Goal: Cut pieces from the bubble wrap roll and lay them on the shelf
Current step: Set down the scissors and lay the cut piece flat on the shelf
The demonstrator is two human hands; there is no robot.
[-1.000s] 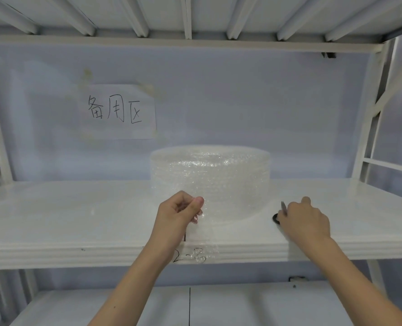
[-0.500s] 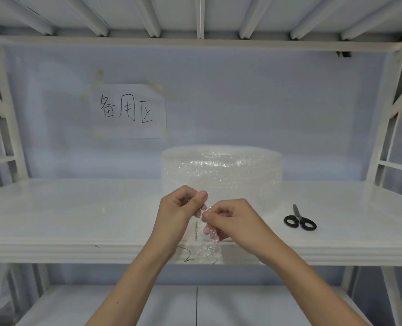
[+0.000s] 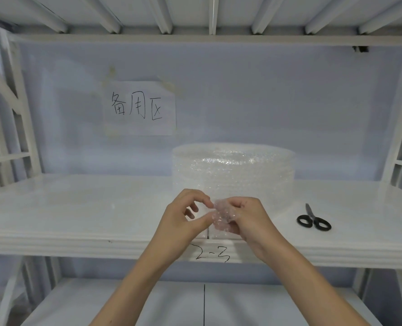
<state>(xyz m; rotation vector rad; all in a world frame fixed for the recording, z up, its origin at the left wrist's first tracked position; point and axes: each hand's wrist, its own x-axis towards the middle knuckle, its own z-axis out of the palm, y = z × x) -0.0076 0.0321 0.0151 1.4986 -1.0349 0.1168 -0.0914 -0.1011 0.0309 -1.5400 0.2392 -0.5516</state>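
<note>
A wide roll of clear bubble wrap (image 3: 234, 170) stands upright on the white shelf (image 3: 77, 208), a little right of centre. In front of it, near the shelf's front edge, both my hands hold one small piece of bubble wrap (image 3: 221, 217). My left hand (image 3: 183, 220) pinches its left edge between thumb and forefinger. My right hand (image 3: 249, 217) grips its right side with curled fingers. Black-handled scissors (image 3: 314, 221) lie shut on the shelf, to the right of my hands.
A paper sign with handwritten characters (image 3: 140, 108) is taped to the back wall. The shelf's front edge bears a handwritten mark "2-3" (image 3: 212, 255). White frame posts stand at both sides, and a lower shelf (image 3: 124, 302) lies beneath.
My right hand has let go of the scissors, left them on the shelf and moved left to the bubble wrap piece. Both hands now hold it.
</note>
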